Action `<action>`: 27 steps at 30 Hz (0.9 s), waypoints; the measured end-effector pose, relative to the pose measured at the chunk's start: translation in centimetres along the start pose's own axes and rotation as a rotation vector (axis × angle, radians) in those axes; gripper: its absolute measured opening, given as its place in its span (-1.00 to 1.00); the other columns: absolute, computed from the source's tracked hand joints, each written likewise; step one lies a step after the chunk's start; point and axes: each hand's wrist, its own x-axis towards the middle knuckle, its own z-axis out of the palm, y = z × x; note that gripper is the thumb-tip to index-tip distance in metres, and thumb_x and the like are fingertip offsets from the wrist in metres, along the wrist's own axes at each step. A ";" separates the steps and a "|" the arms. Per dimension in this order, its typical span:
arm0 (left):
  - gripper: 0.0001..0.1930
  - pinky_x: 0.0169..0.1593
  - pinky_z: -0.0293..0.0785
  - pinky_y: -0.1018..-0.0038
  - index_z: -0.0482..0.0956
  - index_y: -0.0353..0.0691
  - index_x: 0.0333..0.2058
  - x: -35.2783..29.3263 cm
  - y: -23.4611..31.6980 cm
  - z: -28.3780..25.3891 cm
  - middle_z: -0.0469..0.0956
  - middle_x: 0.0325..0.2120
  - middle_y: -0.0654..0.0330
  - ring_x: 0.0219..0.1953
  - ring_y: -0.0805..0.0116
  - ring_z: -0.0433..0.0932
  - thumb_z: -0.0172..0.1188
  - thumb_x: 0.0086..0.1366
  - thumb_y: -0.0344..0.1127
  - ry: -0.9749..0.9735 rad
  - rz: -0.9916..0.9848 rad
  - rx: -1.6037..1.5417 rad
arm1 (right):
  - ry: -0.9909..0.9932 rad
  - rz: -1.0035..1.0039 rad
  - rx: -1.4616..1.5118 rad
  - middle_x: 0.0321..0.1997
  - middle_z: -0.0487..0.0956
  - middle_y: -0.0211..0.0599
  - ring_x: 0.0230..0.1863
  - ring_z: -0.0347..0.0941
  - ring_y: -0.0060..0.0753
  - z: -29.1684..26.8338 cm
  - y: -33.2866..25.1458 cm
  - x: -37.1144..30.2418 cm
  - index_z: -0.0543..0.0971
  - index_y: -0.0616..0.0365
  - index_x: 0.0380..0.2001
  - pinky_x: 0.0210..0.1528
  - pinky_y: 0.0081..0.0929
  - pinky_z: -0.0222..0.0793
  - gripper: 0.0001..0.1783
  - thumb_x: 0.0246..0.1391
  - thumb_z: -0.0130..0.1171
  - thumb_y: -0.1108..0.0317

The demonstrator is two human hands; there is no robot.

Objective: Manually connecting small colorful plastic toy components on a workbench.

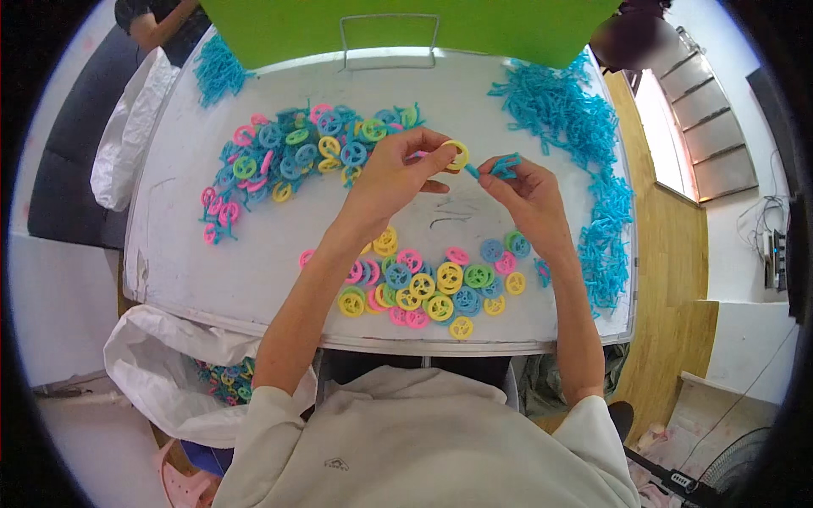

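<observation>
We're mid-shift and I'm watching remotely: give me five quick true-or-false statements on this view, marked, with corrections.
1. The left hand holds a yellow wheel, and the right hand holds small blue pieces. True.
2. The wheels nearest the person are all yellow. False: they are yellow, pink, green and blue.
3. A large blue heap spreads along the right side of the table. True.
4. The open white sack at the lower left is empty. False: coloured pieces show inside it.
5. The panel at the table's far side is red. False: it is green.
</observation>
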 end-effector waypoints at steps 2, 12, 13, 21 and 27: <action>-0.73 -0.22 0.52 0.56 0.51 -0.26 -0.16 0.2 0.1 -0.7 0.54 -0.27 0.25 -0.20 0.46 0.57 0.15 0.30 -0.18 -0.026 -0.036 0.005 | 0.007 0.013 0.006 -0.28 0.58 -0.45 -0.28 0.45 -0.69 0.7 -0.1 0.0 0.57 0.23 -0.25 -0.22 -0.70 0.36 -0.84 0.07 0.22 0.47; -0.72 -0.25 0.51 0.60 0.54 -0.31 -0.22 -0.2 0.3 -1.7 0.57 -0.31 0.23 -0.28 0.45 0.60 0.18 0.28 -0.18 -0.058 -0.078 0.021 | 0.032 -0.197 -0.255 -0.25 0.62 -0.35 -0.30 0.44 -0.67 1.9 1.1 -0.3 0.58 0.24 -0.26 -0.21 -0.64 0.36 -0.86 0.07 0.20 0.50; -0.72 -0.25 0.51 0.60 0.54 -0.31 -0.22 -0.3 0.5 -1.8 0.57 -0.31 0.23 -0.28 0.45 0.60 0.18 0.28 -0.18 -0.049 -0.075 0.028 | 0.027 -0.204 -0.248 -0.25 0.62 -0.35 -0.30 0.44 -0.67 2.0 1.3 -0.3 0.58 0.24 -0.26 -0.21 -0.64 0.36 -0.86 0.07 0.20 0.50; -0.79 -0.30 0.56 0.54 0.54 -0.35 -0.22 -3.4 5.8 -10.3 0.57 -0.34 0.19 -0.36 0.47 0.59 0.18 0.26 -0.33 0.019 -0.001 0.517 | 0.065 -0.013 -0.032 -0.26 0.57 -0.44 -0.30 0.41 -0.73 1.7 1.4 -1.1 0.57 0.26 -0.23 -0.21 -0.69 0.34 -0.84 0.09 0.18 0.51; -0.81 -0.40 0.51 0.57 0.54 -0.32 -0.24 -12.7 5.5 -20.9 0.56 -0.38 0.21 -0.44 0.50 0.57 0.20 0.23 -0.34 0.429 -0.197 0.807 | -0.056 -0.005 -0.099 -0.26 0.56 -0.39 -0.23 0.45 -0.67 0.6 2.6 -1.6 0.52 0.26 -0.09 -0.16 -0.66 0.38 -0.75 0.15 0.14 0.45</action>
